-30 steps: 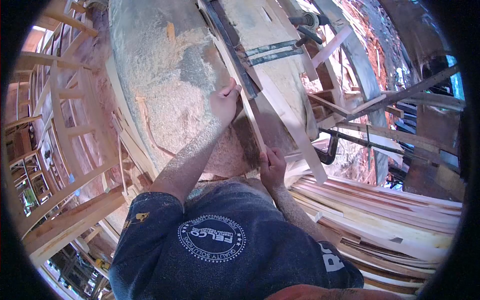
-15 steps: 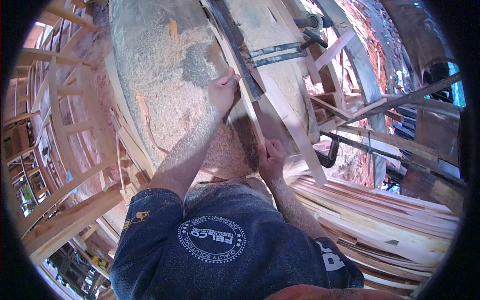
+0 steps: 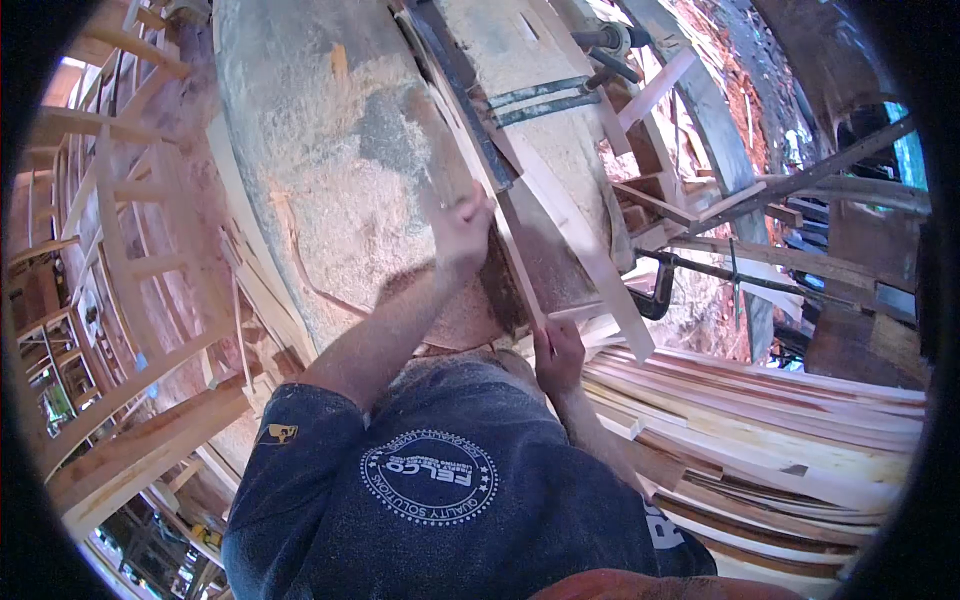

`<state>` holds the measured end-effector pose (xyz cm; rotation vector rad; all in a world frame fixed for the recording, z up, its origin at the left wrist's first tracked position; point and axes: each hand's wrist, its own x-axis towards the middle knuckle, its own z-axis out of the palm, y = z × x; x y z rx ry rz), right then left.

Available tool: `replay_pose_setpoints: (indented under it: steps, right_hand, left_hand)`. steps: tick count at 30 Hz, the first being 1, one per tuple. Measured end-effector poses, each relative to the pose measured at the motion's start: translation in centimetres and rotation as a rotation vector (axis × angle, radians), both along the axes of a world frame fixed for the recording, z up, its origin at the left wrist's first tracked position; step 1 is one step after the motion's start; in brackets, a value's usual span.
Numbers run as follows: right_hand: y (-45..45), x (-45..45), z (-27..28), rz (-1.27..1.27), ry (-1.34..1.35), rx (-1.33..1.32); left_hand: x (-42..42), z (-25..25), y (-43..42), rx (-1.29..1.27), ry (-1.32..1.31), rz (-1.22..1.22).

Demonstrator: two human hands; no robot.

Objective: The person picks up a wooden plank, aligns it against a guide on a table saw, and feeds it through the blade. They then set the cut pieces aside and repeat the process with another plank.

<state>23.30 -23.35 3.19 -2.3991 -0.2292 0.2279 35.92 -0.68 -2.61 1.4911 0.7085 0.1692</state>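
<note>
A long, narrow wooden strip (image 3: 518, 258) lies along a dark straight bar (image 3: 462, 95) on the sawdust-covered bench. My right hand (image 3: 558, 352) is closed around the strip's near end, close to my body. Farther up, my left hand (image 3: 465, 235) has its fingers curled against the strip's left side, just below the bar's near end; motion blurs this hand. A wider pale board (image 3: 580, 235) lies to the right of the strip, slanting past the bench edge. Sawdust (image 3: 345, 220) covers much of the bench top to the left.
Stacked wooden strips (image 3: 740, 430) lie at the right, near my side. A dark clamp (image 3: 658, 285) sits at the bench's right edge. Two dark bands (image 3: 540, 100) cross the bench top. Wooden frames (image 3: 130, 230) stand on the left.
Both hands have moved back toward my body and slightly right, the strip sliding along with them. My left hand is now blurred. The view has shifted slightly.
</note>
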Motion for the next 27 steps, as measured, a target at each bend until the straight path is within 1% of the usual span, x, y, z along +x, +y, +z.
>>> replay_pose_setpoints:
  steps: [2,5,8,11,14,17,20,23,26,27]
  right_hand:
    - [-2.0,-2.7,0.6,-0.017,0.004,-0.014]
    - [-3.2,-4.2,0.5,-0.042,0.021,0.003]
    - [-2.1,-2.3,-0.5,0.005,-0.05,0.065]
    - [1.1,1.5,-0.1,0.032,-0.022,0.005]
    - [3.9,4.6,-0.7,0.029,-0.066,0.104]
    - [5.5,6.5,-1.0,0.037,-0.086,0.084]
    - [6.8,7.7,-0.7,0.026,-0.11,0.089]
    - [7.1,7.8,-0.8,0.009,-0.075,0.082]
    - [7.3,7.9,-1.1,0.001,-0.115,0.101]
    - [7.3,8.1,-1.3,0.012,-0.126,0.097]
  left_hand:
    - [-3.1,3.3,-1.4,0.109,-0.03,-0.114]
    - [-4.6,1.2,-3.1,0.133,-0.15,-0.064]
    - [-2.8,1.5,-0.5,0.13,0.002,-0.214]
    - [1.0,-2.3,1.0,-0.115,-0.057,-0.01]
    - [4.1,1.1,3.6,-0.048,-0.047,0.054]
    - [6.4,-0.8,5.6,-0.115,-0.115,0.012]
    - [7.1,2.9,6.7,-0.218,-0.104,-0.021]
    - [7.6,2.9,5.9,-0.393,-0.234,0.142]
    - [8.1,0.3,6.6,-0.26,-0.166,0.077]
    - [8.3,0.4,6.9,-0.212,-0.153,0.057]
